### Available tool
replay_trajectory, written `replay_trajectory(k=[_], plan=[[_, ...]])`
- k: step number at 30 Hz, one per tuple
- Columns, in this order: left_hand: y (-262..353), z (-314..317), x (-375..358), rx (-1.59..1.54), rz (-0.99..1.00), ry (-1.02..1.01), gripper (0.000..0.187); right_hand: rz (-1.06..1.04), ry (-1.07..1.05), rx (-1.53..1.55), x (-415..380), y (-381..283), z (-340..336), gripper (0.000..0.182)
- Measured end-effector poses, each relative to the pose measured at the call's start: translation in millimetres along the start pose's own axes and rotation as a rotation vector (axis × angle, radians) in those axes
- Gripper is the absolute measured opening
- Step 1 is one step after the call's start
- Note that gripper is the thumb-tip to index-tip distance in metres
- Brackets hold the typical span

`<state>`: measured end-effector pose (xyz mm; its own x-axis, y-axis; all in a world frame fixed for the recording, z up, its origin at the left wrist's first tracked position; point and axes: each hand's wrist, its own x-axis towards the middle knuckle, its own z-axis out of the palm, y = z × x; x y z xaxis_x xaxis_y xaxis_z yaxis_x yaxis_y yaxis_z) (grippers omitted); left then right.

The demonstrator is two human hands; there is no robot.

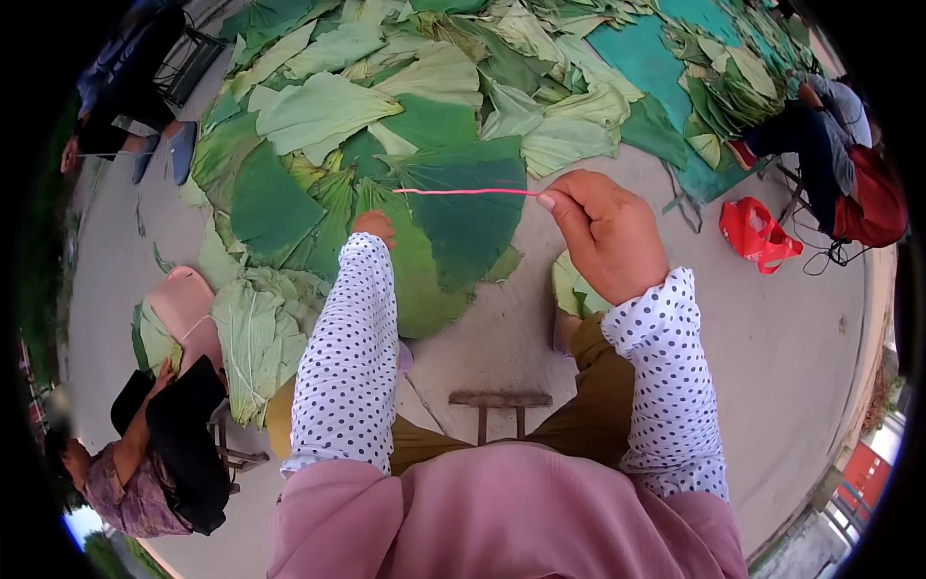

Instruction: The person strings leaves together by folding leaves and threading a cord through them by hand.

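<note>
A thin pink string (pixel 468 191) runs nearly level across large green lotus leaves. My right hand (pixel 612 232) pinches its right end between thumb and forefinger, out over the concrete beside the leaves. The string's left end lies over the leaf folds, just above my left hand (pixel 374 228). That hand is against the gathered, creased part of a lotus leaf (pixel 410 270), and its fingers are mostly hidden. Dark green leaf blades (pixel 473 217) fan out between my two hands. A paler piece of leaf (pixel 576 289) shows by my right knee.
A big heap of lotus leaves (pixel 328 111) spreads ahead on a green sheet (pixel 632 68). At lower left, a seated person (pixel 135 473) touches a tied leaf bundle. Other people sit at upper left and right, near a red bag (pixel 757 234). A wooden stool (pixel 500 399) stands between my legs.
</note>
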<state>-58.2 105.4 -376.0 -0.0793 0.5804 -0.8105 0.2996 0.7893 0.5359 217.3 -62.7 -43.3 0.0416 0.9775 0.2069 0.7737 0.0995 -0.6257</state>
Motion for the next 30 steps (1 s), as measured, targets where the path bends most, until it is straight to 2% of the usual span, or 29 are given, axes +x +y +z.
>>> replay_trajectory(k=[4, 6, 7, 11, 13, 14, 16, 17, 18, 20, 21, 22, 24, 26, 27, 30], plan=[[-3.5, 52.4, 37.8, 0.101, 0.119, 0.063, 0.054, 0.051, -0.029, 0.020, -3.1, 2.6, -3.3, 0.011], [-7.5, 74.8, 57.6, 0.532, 0.198, 0.350, 0.060, 0.052, -0.094, -0.017, -2.3, 3.6, -4.5, 0.010], [2.4, 78.7, 40.9, 0.586, 0.200, 0.372, 0.068, 0.053, -0.075, 0.021, -1.6, 4.0, -3.3, 0.009], [15.3, 88.5, 36.3, 0.572, 0.127, 0.458, 0.062, 0.096, -0.112, -0.004, -0.1, 4.1, -6.5, 0.009], [2.7, 87.6, 65.6, 0.411, 0.107, 0.216, 0.046, 0.089, -0.105, -0.005, -0.4, 5.4, -5.8, 0.008], [-3.2, 89.2, 69.2, 0.411, 0.104, 0.216, 0.046, 0.083, -0.099, 0.004, -1.3, 5.9, -5.4, 0.008], [-0.2, 88.1, 54.7, 0.215, 0.255, 0.204, 0.028, 0.065, -0.087, -0.009, -3.5, 7.5, -5.2, 0.009], [2.3, 84.7, 44.5, 0.019, 0.322, 0.154, 0.023, 0.048, -0.069, -0.024, -3.7, 8.2, -5.5, 0.010], [4.5, 81.8, 42.9, 0.021, 0.337, 0.165, 0.023, 0.038, -0.055, -0.017, -4.2, 9.6, -6.2, 0.010], [10.3, 74.6, 41.6, -0.391, 0.435, 0.079, 0.026, 0.062, 0.000, -0.027, -5.5, 12.7, -7.8, 0.009], [29.0, 66.9, 2.9, -0.492, 0.427, 0.037, 0.031, 0.051, 0.022, -0.015, -5.7, 14.0, -8.5, 0.009], [42.5, 55.0, -24.6, -0.484, 0.456, 0.043, 0.031, 0.070, 0.045, -0.022, -5.8, 14.9, -9.4, 0.011], [66.2, 37.8, -65.8, -0.613, 0.503, -0.199, 0.032, 0.077, 0.096, -0.019, -7.0, 17.1, -11.0, 0.013], [77.8, 21.5, -76.2, -0.559, 0.573, -0.176, 0.031, 0.066, 0.121, -0.001, -10.3, 18.5, -10.4, 0.013], [84.7, 13.8, -94.8, -0.566, 0.599, -0.236, 0.030, 0.068, 0.128, 0.010, -11.9, 19.4, -9.8, 0.016], [106.2, -1.3, -178.7, -0.537, 0.676, -0.301, 0.029, 0.078, 0.140, 0.027, -17.7, 10.4, -15.7, 0.019]])
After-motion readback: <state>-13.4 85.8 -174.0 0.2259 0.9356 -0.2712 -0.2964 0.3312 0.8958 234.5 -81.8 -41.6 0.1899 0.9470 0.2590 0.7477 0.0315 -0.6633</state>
